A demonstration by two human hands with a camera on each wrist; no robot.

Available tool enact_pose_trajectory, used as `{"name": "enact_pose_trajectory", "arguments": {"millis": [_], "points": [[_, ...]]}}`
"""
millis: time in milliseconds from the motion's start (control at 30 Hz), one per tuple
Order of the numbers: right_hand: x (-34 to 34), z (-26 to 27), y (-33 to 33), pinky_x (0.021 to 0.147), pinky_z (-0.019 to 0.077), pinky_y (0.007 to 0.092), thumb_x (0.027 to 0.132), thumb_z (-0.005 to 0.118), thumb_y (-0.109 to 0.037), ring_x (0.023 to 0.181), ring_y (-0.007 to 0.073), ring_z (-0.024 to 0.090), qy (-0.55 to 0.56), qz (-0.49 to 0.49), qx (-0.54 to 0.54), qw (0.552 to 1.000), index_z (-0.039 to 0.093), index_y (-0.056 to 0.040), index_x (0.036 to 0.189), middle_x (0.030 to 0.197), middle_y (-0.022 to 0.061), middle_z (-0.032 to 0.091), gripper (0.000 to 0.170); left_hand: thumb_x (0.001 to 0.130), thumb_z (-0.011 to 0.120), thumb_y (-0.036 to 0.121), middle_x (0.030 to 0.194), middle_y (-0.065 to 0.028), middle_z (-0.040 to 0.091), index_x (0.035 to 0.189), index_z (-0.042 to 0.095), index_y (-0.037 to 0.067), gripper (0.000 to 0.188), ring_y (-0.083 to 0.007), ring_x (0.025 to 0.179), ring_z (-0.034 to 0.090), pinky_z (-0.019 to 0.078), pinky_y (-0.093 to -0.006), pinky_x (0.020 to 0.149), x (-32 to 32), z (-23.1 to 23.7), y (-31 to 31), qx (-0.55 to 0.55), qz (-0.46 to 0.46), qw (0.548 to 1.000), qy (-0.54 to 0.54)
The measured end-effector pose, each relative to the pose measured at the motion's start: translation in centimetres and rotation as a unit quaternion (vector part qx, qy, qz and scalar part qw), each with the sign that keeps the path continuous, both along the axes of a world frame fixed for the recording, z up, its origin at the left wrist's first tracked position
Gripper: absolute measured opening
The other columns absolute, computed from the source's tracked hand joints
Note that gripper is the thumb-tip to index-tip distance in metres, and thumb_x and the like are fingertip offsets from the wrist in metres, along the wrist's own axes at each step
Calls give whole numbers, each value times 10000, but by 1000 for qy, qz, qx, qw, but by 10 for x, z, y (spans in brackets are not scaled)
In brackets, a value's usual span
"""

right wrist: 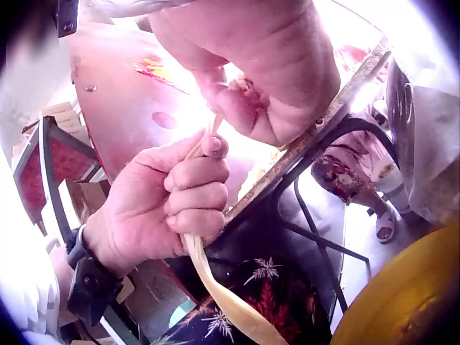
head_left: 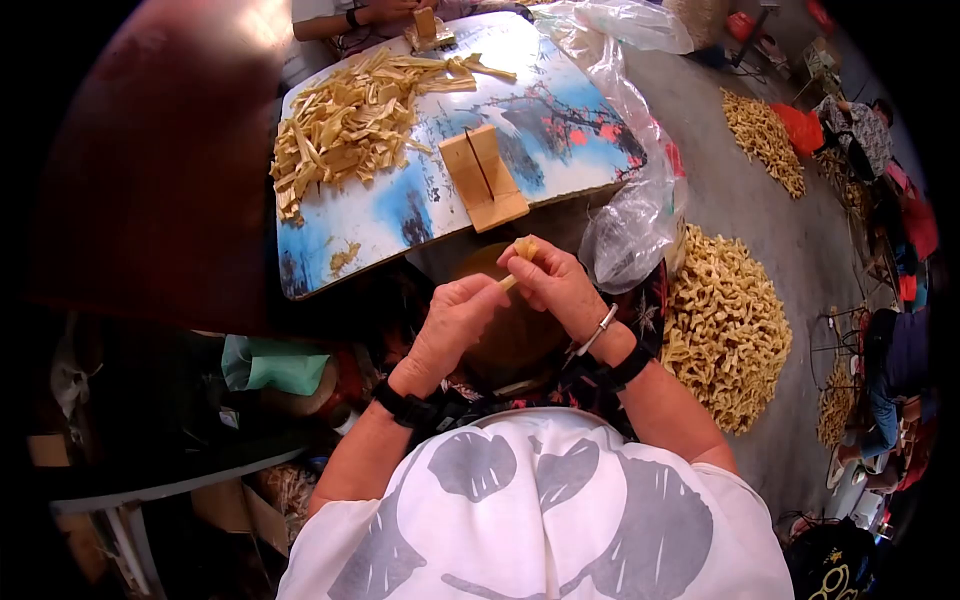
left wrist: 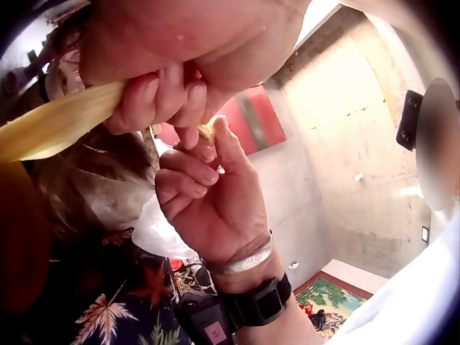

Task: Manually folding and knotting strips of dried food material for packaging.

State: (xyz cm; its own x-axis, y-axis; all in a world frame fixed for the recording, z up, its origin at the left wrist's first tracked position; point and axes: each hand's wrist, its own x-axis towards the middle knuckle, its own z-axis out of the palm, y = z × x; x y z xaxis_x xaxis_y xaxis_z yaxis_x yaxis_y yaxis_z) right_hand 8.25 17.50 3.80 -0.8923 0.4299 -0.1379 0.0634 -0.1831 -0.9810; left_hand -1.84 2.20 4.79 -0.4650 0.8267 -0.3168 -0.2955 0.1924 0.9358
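Observation:
Over my lap, both hands hold one pale yellow, flat, pliable strip (right wrist: 228, 305). My left hand (head_left: 458, 325) has its fingers curled round it, and a long tail hangs below that fist in the right wrist view. My right hand (head_left: 556, 288) pinches the other end between thumb and fingers, where a small folded bunch (head_left: 526, 246) sticks up in the head view. The two hands are close together, a short stretch of strip between them. Just beyond, on the table edge, stands a wooden block with a slot (head_left: 482, 178).
A heap of similar strips (head_left: 345, 125) covers the left of the painted table (head_left: 590, 170). Clear plastic bags (head_left: 630, 235) hang at its right side. Knotted yellow pieces (head_left: 730, 335) pile up on the floor to the right. A round yellow basin (right wrist: 406, 298) sits below my hands. Another person's hands (head_left: 390, 10) are across the table.

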Motion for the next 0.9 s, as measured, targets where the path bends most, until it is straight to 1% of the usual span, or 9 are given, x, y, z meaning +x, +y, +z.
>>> {"name": "enact_pose_trajectory", "arguments": {"millis": [67, 167, 267, 367, 500, 533, 600, 700, 900], "points": [[-3, 0, 7, 497, 331, 172, 973, 601, -199, 573, 19, 424, 35, 55, -7, 998, 599, -98, 940, 700, -71, 482, 106, 914, 592, 247, 643, 87, 505, 833, 672, 88, 196, -9, 563, 452, 335, -180, 489, -10, 6, 4, -2, 2, 1000, 2], [-10, 4, 22, 510, 336, 173, 965, 619, -190, 574, 20, 425, 28, 46, 8, 999, 584, -101, 924, 701, -73, 482, 103, 975, 601, 237, 594, 116, 377, 879, 632, 38, 224, 2, 494, 278, 225, -186, 461, -19, 3, 8, 29, -13, 999, -31], [-22, 15, 35, 510, 350, 177, 971, 621, -225, 578, 18, 442, 19, 44, 20, 999, 604, -88, 950, 710, -68, 502, 139, 969, 613, 226, 609, 109, 405, 893, 633, 37, 205, -3, 507, 325, 248, -178, 469, -33, 7, 20, 46, -23, 998, -27], [-43, 18, 45, 510, 374, 188, 982, 606, -270, 574, 23, 465, 43, 18, 38, 998, 633, -59, 989, 698, -56, 528, 213, 870, 683, 170, 631, 52, 482, 891, 641, 19, 157, -53, 590, 486, 410, -247, 527, -47, 17, 37, 62, 11, 981, 184], [-73, 18, 61, 504, 428, 251, 981, 593, -262, 550, 68, 535, 71, -61, 125, 988, 629, -24, 945, 662, 7, 576, 243, 891, 660, 73, 687, -96, 583, 961, 629, 16, 95, -260, 590, 560, 435, -325, 571, -76, 12, 57, 127, 87, 784, 602], [-80, 18, 63, 507, 435, 261, 980, 592, -257, 549, 77, 546, 65, -85, 180, 978, 620, -20, 930, 666, 24, 586, 244, 880, 646, 62, 734, -173, 591, 945, 636, 0, 90, -357, 654, 583, 468, -363, 614, -79, 17, 61, 99, 97, 790, 598], [-88, 20, 68, 542, 429, 226, 997, 573, -244, 595, 39, 514, 36, -115, 269, 955, 633, -40, 980, 668, -7, 563, 212, 886, 647, 77, 737, -169, 606, 929, 642, -1, 89, -337, 649, 590, 470, -356, 609, -91, 12, 70, 83, 113, 788, 600], [-107, 4, 79, 584, 488, 374, 958, 592, -216, 674, 295, 646, 61, -172, 377, 908, 596, -39, 926, 780, 118, 659, 180, 913, 631, 117, 707, -139, 613, 904, 655, -2, 122, -241, 607, 573, 466, -332, 597, -107, 2, 84, 45, 133, 816, 561], [-118, -11, 78, 702, 504, 473, 880, 582, -140, 830, 364, 631, -9, -154, 570, 807, 582, -74, 943, 883, 125, 655, 91, 942, 594, 146, 650, -88, 582, 905, 673, 15, 158, -125, 593, 515, 438, -300, 574, -115, -17, 97, 7, 166, 855, 492]]}}
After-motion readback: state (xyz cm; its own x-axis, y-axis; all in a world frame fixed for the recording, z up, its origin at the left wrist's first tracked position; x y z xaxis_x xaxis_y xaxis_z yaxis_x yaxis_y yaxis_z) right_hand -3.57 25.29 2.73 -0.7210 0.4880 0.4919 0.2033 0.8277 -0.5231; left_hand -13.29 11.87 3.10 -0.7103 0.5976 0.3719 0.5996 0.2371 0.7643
